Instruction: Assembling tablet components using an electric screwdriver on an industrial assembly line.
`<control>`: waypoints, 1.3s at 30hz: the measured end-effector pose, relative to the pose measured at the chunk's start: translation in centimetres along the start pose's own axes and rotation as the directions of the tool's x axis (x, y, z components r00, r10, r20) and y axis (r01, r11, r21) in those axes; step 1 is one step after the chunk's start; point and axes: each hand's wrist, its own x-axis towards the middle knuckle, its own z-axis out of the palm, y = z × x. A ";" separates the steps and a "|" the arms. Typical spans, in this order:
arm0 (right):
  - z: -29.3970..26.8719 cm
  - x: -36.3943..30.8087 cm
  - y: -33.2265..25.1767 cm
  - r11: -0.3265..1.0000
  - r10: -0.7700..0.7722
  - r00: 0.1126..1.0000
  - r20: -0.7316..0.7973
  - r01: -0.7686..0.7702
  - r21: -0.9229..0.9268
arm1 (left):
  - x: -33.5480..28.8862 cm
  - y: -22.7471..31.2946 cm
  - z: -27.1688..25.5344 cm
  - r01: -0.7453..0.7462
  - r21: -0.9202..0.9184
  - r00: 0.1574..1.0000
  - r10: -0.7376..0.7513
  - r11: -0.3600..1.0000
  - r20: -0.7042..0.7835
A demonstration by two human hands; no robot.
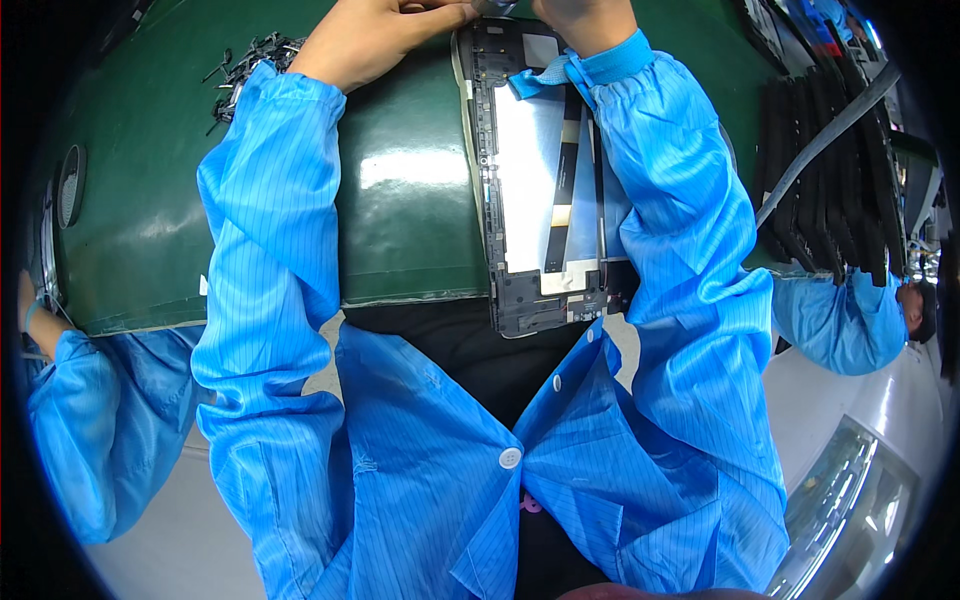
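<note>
An opened tablet-like device (525, 180) lies lengthwise before me, with a black frame, a silvery metal plate and a dark ribbon cable (562, 190) across it. Its near end sticks out past the table edge. At its far left corner, my left hand (385, 35) has thumb and fingers closed together; what they grip is hidden. A shiny metal piece (493, 6) shows beside these fingertips, cut off by the picture's top. Over the far right part is my right hand (590, 22), its fingers out of the picture. A light blue strap (542, 82) hangs from the right wrist.
Left of my left wrist lies a pile of small dark screw-like parts (262, 62) on the green table mat (410, 230). A round dish (70, 186) stands far left. Black panels (830, 170) stand in a row at right, behind a grey cable (832, 140). Co-workers' sleeves (845, 322) flank me.
</note>
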 end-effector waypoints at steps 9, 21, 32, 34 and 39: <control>-0.6 0.5 -0.4 1.000 0.018 0.999 -0.029 -0.019 -0.017 | 0.5 -2.9 -0.2 -0.170 0.101 0.985 0.173 0.980 -0.019; -1.5 1.9 -4.0 0.991 0.001 0.990 -0.139 0.018 0.131 | -0.4 0.0 2.1 -0.315 0.148 0.899 0.345 0.937 -0.270; -0.7 1.8 -4.0 0.975 -0.026 0.992 -0.122 0.052 0.214 | -0.3 -0.2 2.8 -0.302 -0.051 0.909 0.272 0.952 -0.316; -0.8 1.7 -4.1 0.976 -0.021 0.993 -0.117 0.046 0.215 | -0.3 -0.2 2.8 -0.317 -0.070 0.907 0.281 0.946 -0.314; -0.9 1.8 -4.2 0.979 0.022 0.993 -0.118 0.003 0.205 | -0.4 -0.1 2.8 -0.359 -0.064 0.892 0.322 0.931 -0.317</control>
